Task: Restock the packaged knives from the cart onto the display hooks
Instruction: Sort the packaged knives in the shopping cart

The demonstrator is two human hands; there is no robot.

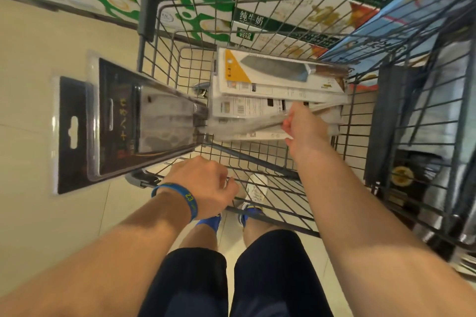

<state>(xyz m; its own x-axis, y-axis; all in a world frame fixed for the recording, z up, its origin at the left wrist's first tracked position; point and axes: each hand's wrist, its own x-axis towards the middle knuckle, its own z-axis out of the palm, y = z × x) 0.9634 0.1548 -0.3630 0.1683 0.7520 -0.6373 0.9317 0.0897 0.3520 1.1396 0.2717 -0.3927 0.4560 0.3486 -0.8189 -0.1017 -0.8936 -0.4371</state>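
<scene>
Cart [154,33] as reference. White knife packs [270,90] are stacked inside it, long axis across the basket, blades pointing left. Black knife packs [116,121] overhang the left rim. The nearer right hand [304,126] is seemingly pinched on the white knife packs. The left hand [206,183] is curled at the near rim, grasp unclear.

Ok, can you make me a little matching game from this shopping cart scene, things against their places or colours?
1 wristband
2 black knife packages
3 white knife packages
4 right hand

A stacked inside the cart
B pinching a package in the stack
C blue
D sticking out past the cart's left side

Pairs: 1-C, 2-D, 3-A, 4-B
</scene>
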